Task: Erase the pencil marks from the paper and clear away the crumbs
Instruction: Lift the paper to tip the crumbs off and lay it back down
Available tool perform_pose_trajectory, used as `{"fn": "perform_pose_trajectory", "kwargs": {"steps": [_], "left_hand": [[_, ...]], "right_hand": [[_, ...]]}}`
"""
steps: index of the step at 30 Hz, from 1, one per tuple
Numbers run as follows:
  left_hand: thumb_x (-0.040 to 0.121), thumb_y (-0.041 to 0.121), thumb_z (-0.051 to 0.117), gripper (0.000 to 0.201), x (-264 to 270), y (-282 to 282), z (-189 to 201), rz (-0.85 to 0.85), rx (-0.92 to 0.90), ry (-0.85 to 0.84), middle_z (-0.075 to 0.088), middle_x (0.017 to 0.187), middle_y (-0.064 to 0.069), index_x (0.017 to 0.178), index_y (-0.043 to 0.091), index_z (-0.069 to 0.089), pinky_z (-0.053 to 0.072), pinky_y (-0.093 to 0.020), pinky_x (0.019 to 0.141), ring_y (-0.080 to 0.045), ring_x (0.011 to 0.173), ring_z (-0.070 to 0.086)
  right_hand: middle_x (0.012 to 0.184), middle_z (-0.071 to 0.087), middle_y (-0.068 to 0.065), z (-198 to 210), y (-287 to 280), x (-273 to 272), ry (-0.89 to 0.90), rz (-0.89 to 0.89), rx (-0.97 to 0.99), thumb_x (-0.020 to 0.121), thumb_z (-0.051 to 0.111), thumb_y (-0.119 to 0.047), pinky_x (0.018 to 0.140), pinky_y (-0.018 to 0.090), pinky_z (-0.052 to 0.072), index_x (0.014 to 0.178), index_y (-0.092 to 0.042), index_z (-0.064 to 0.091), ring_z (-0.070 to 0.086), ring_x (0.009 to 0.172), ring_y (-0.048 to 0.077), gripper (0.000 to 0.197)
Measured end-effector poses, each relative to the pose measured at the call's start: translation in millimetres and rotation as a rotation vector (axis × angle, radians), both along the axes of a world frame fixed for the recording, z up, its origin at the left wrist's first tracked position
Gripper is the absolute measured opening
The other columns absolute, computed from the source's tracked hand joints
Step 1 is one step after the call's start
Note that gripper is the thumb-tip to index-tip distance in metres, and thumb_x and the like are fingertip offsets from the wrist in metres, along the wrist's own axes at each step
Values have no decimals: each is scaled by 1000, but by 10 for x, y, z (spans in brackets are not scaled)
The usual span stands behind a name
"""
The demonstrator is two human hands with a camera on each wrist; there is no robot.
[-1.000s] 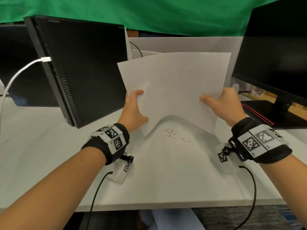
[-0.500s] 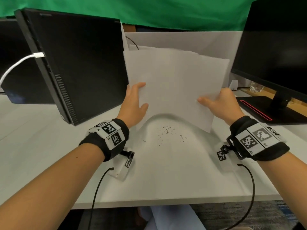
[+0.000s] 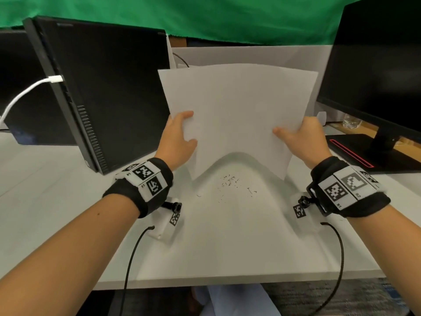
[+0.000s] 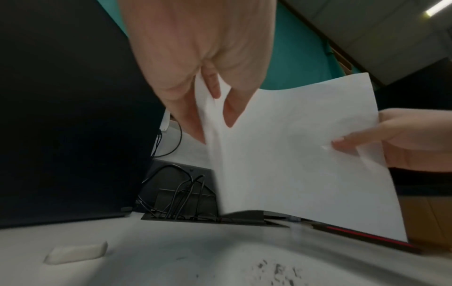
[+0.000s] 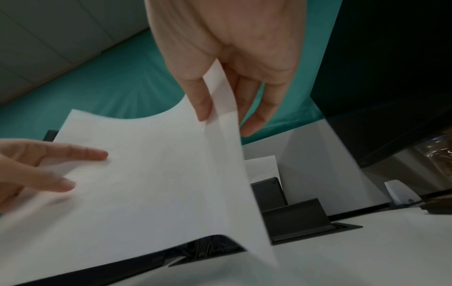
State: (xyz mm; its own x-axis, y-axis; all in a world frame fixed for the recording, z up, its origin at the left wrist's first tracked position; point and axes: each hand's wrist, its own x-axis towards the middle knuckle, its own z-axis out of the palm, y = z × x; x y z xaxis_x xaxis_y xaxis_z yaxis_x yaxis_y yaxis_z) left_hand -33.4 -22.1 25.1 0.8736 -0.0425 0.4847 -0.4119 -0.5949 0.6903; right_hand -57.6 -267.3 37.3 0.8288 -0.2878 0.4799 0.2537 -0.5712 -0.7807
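I hold a white sheet of paper (image 3: 237,115) upright above the desk, its lower edge bowed into an arch. My left hand (image 3: 180,137) pinches its left edge, thumb in front and fingers behind, as the left wrist view shows on the paper (image 4: 293,154). My right hand (image 3: 298,137) pinches the right edge of the paper (image 5: 146,183) the same way. Dark eraser crumbs (image 3: 232,182) lie scattered on the white desk (image 3: 227,242) just below the sheet. A white eraser (image 4: 75,253) lies on the desk to the left.
A black computer tower (image 3: 102,92) stands close on the left with a white cable (image 3: 25,94) plugged in. A black monitor (image 3: 376,65) and its stand (image 3: 373,151) are on the right. A cable hatch (image 4: 186,201) opens behind the paper. The desk's front edge (image 3: 227,281) is near me.
The sheet flapped between frames: it leaned away and its top rose half a second ago, and now stands facing me again. Both hands kept their hold on its edges. The crumbs stayed on the desk.
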Motion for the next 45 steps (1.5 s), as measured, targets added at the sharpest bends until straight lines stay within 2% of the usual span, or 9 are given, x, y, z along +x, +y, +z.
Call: {"fn": "perform_pose_trajectory", "kwargs": {"steps": [6, 10, 14, 20, 27, 30, 35, 40, 45], "left_hand": [[94, 6, 50, 29, 42, 163, 57, 72, -264, 41, 56, 129, -3, 119, 13, 62, 36, -30, 108, -17, 124, 49], [97, 6, 44, 31, 24, 273, 108, 113, -303, 39, 54, 132, -3, 123, 13, 60, 32, -30, 111, -15, 126, 45], [98, 10, 43, 32, -37, 190, 119, 9, -287, 83, 51, 134, -1, 126, 16, 56, 34, -31, 108, -15, 126, 44], [98, 13, 44, 32, -96, 284, 124, 50, -322, 36, 52, 130, 3, 127, 16, 55, 32, -25, 103, -5, 115, 43], [95, 12, 48, 32, 27, 249, 110, 83, -432, 6, 51, 132, 0, 127, 15, 55, 36, -27, 104, -14, 123, 46], [92, 9, 52, 38, 141, 278, 104, 66, -417, 69, 47, 133, 1, 130, 17, 51, 38, -24, 96, -14, 119, 45], [80, -5, 64, 77, 342, 293, -37, -106, -230, 245, 39, 136, 0, 142, 23, 27, 44, -37, 100, -20, 121, 46], [88, -1, 57, 45, 479, 217, -16, -39, -294, 157, 51, 125, 5, 129, 18, 52, 41, -33, 105, -13, 119, 49], [95, 13, 50, 31, 506, 119, 79, 24, -331, 276, 51, 132, 4, 124, 20, 56, 35, -33, 109, -13, 126, 45]], "right_hand": [[105, 66, 8, 78, -16, 91, -12, -48, 71, 84, 67, -12, 81, 29, 48, 108, 3, 65, 60, 92, 18, 28], [107, 67, 18, 192, -101, 126, -25, -147, 66, 82, 68, -16, 89, 38, 51, 105, 5, 65, 63, 100, 29, 31], [105, 66, 9, 196, -1, 114, -22, -94, 66, 84, 66, -13, 80, 28, 47, 108, 3, 64, 61, 96, 22, 29], [99, 63, 7, 225, -104, 67, -38, -97, 93, 85, 63, -11, 81, 27, 45, 109, 2, 64, 59, 95, 17, 27], [109, 60, 2, 105, -167, 114, 23, 44, 181, 82, 68, -15, 85, 27, 45, 119, -5, 59, 57, 98, 15, 39], [119, 60, 8, 42, -213, 221, 95, 55, 167, 84, 66, -13, 89, 28, 44, 123, -4, 55, 56, 104, 18, 41], [111, 60, 4, -34, -212, 415, 49, 13, 120, 87, 63, -16, 84, 25, 43, 122, -3, 57, 56, 101, 16, 38], [112, 58, 1, -15, -294, 551, 76, 8, 181, 88, 62, -18, 83, 27, 43, 124, -4, 54, 55, 100, 15, 40], [107, 60, 1, 87, -336, 580, 178, 14, 214, 87, 62, -17, 69, 13, 44, 120, -2, 58, 57, 98, 15, 36]]}}
